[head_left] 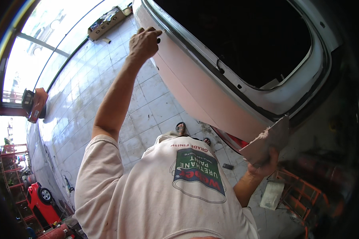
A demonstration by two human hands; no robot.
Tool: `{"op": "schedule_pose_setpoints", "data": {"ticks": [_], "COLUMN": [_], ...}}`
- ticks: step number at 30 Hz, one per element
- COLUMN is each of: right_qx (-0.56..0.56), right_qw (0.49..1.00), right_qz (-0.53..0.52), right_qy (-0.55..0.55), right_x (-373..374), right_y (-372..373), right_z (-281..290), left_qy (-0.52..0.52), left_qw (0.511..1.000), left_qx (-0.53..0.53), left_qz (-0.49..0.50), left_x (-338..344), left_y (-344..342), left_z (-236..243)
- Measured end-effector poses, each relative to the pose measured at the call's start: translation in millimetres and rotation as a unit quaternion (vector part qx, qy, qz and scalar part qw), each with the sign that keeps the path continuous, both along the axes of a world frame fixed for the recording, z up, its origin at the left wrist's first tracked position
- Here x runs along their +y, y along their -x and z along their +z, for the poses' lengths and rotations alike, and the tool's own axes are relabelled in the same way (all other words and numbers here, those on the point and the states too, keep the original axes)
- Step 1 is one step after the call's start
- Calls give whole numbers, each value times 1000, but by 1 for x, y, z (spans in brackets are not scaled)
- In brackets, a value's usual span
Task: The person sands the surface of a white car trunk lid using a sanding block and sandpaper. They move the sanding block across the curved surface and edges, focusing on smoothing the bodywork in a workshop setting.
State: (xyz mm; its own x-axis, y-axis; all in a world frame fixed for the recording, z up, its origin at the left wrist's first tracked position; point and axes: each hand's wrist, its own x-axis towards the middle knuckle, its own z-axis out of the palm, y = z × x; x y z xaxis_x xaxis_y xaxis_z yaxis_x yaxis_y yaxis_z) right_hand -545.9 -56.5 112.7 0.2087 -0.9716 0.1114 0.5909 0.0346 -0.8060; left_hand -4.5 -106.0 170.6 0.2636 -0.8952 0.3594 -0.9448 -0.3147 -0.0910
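Observation:
A pale pink, smooth panel (pixel 195 85) runs along the side of a white vehicle body (pixel 263 95) with a large dark opening. At the panel's far upper-left end, my left hand (pixel 144 44) is closed, its fingertips pinched at the edge next to a small dark hole. What lies between those fingers is too small to make out. Lower right, my right hand (pixel 265 164) grips a flat grey board (pixel 272 141) from below. Pinkish putty (pixel 263 134) clings along the board's upper left edge, close to the panel's near end.
Grey tiles (pixel 147 115) cover the floor. A filled cardboard box (pixel 107 24) stands far left. At right are an orange metal frame (pixel 303 189) and a pale rectangular slab (pixel 272 195). A small dark block (pixel 227 166) lies near my feet. A red toy-like car (pixel 40 203) sits lower left.

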Motion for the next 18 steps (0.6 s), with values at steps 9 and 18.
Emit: {"op": "schedule_pose_setpoints", "data": {"ticks": [9,18], "right_qx": [-87,-98], "right_qw": [901,900], "right_qz": [338,382], "right_qy": [-256,-187], "right_x": [2,8], "right_y": [-175,-200], "right_z": [0,11], "left_qy": [-47,-118], "left_qw": [496,858], "left_qx": [799,495], "left_qz": [-336,66], "left_x": [102,152], "left_y": [57,27], "left_z": [24,-65]}}
